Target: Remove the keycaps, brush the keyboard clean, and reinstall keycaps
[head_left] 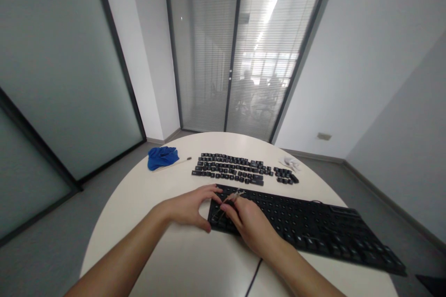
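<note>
Spanning the foreground, a pale table point(188, 260) is topped by a black keyboard point(299, 225) | left hand point(190, 205) is spread at keyboard's left end | thin wiry tool point(228, 199) is pinched by right hand point(256, 225) over it | blue cloth point(162, 158) is crumpled farther left | loose keycaps point(257, 182) are rowed beyond.

the bench point(160, 250) has a smooth, matt top. at its 4 o'clock the keyboard point(313, 222) is matt plastic; at 12, plastic keycaps point(226, 167); at 10, wrinkled cloth point(162, 158). the thin tool point(238, 193) looks metallic.
</note>
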`<state>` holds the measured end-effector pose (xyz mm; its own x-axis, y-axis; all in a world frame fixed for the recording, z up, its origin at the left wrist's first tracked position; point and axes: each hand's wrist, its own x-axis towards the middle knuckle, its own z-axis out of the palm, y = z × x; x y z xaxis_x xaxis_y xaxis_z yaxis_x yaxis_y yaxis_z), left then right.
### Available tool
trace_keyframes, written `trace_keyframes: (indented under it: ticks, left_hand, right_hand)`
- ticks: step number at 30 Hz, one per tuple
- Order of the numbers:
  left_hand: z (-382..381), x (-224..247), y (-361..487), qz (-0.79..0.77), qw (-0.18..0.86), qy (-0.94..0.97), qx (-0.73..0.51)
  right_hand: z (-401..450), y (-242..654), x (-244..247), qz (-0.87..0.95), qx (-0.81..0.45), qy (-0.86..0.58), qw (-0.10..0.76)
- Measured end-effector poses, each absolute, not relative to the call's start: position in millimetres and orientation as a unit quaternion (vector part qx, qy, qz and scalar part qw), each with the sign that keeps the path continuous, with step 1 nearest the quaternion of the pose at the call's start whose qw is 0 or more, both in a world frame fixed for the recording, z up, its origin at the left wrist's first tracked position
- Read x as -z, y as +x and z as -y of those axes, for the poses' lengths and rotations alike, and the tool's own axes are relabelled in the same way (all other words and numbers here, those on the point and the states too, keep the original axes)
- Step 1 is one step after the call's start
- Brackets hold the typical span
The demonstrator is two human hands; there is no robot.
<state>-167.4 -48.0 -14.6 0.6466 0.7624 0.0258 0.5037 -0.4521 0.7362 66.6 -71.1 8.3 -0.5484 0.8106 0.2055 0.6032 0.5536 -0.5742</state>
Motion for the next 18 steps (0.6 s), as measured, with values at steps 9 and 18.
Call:
trace_keyframes:
  ticks: [9, 18]
  left_hand:
    - [49, 10, -168, -0.378, 0.369, 0.834, -0.16]
    - [50, 13, -168, -0.375, 0.361, 0.836, -0.175]
  right_hand:
    - [79, 58, -5, 0.891, -0.153, -0.378, 0.201]
    - [82, 52, -1, 0.913, -0.119, -0.315, 0.228]
